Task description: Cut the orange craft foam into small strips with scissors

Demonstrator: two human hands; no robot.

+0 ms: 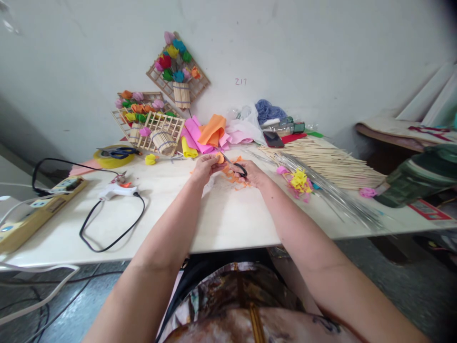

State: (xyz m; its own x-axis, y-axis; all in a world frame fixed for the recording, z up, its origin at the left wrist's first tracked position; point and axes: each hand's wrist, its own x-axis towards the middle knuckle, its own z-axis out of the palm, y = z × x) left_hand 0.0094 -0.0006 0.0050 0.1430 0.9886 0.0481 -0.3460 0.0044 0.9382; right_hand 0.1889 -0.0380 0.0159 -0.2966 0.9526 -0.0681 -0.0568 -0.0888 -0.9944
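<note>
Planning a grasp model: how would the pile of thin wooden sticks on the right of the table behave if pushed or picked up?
The wooden sticks look thin and round, so a push would probably roll or scatter them across the table. They lie loose and unbundled, so a grab likely lifts a few and sheds others. Each looks light, stiff, and probably easy to snap.
</note>
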